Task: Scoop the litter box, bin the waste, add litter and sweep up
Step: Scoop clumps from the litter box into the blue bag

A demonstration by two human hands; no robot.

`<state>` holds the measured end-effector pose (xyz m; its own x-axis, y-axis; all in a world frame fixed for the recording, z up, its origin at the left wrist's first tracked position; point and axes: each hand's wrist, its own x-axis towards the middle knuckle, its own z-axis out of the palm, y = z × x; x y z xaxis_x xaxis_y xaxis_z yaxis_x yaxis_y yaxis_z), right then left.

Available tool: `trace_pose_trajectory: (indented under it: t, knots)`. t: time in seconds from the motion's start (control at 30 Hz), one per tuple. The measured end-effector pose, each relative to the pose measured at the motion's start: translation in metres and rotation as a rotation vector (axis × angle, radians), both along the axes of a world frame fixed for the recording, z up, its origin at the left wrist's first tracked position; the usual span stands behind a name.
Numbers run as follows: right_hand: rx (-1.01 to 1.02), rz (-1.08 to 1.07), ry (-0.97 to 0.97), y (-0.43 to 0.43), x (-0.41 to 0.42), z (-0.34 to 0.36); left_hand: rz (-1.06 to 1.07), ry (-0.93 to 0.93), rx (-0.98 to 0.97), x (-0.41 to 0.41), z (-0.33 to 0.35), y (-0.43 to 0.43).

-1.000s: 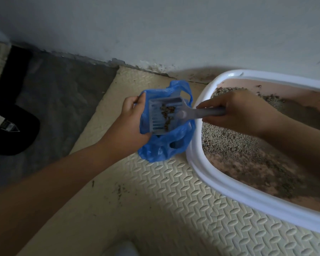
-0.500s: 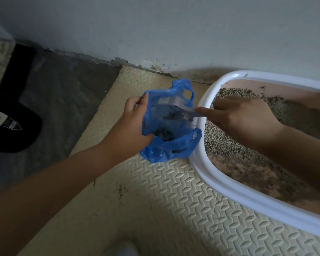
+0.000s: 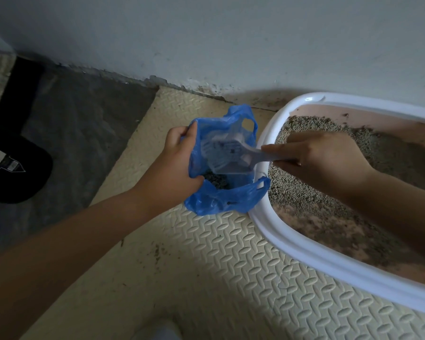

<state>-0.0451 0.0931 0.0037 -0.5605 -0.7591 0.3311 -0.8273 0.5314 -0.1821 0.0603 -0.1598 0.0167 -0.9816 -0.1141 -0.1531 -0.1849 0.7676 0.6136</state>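
Observation:
A blue plastic bag (image 3: 233,200) stands on the foam mat beside the litter box, its mouth spread. My left hand (image 3: 176,163) grips the bag's left edge. My right hand (image 3: 314,155) grips the handle of a grey slotted scoop (image 3: 227,155), whose blade is tipped over inside the bag's mouth. Dark clumps of waste (image 3: 216,181) lie at the bottom of the bag. The litter box (image 3: 292,244) has a white rim and a pink tray with grey litter (image 3: 302,192) spread thinly, bare pink showing in places.
A cream embossed foam mat (image 3: 231,266) carries the box and bag, with stray litter grains (image 3: 157,251) on it. Left of it lies a grey floor (image 3: 66,143) with a black object (image 3: 12,165). A pale wall (image 3: 206,40) runs behind.
The scoop, carrying clumps a second ago, swung into the bag and turned over; its load now lies in the bag. My left hand kept its hold on the bag.

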Motion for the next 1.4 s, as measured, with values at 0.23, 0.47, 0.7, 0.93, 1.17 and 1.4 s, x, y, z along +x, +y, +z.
trace_pose_trajectory:
  t: [0.23,0.47,0.7,0.93,1.17,1.4]
  knots:
    - [-0.173,-0.194,-0.691,0.032,-0.011,0.012,-0.022,-0.005,0.010,-0.004,-0.004,0.010]
    - [-0.233,-0.358,-0.915,0.107,-0.015,0.001,-0.054,-0.005,-0.071,-0.016,-0.009,0.031]
    - [0.202,-0.531,-0.751,0.180,-0.016,-0.027,-0.083,-0.062,-0.084,-0.016,-0.014,0.047]
    - [0.356,-0.515,-0.612,0.190,-0.024,-0.027,-0.090,-0.114,-0.083,-0.012,-0.014,0.059]
    - [0.399,-0.484,-0.573,0.208,-0.056,-0.020,-0.112,-0.101,-0.126,-0.011,-0.019,0.053]
    - [0.421,-0.349,-0.598,0.173,-0.054,-0.036,-0.084,-0.122,-0.073,-0.008,-0.023,0.049]
